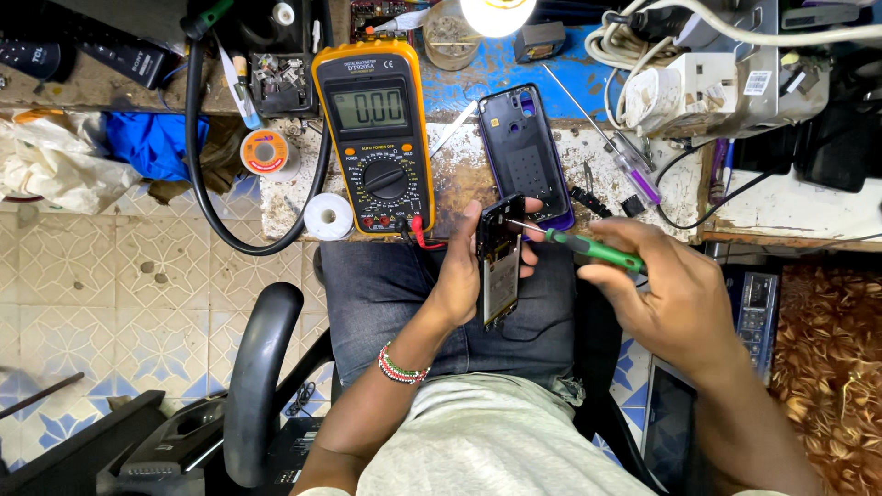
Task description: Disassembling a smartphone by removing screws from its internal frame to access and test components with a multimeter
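Head view: left hand (464, 276) grips an opened phone (499, 262) on edge over the lap, fingers (528, 266) wrapped round its far side, thumb on the near edge. Right hand (675, 294) pinches a green-handled screwdriver (588, 248), fingers pressed together on the handle, tip touching the phone's upper end. Just beyond the fingers, on the worktop (459, 174), lies a purple back cover (525, 152). Left of that, a yellow multimeter (375, 138), its red lead plugged in near the left hand.
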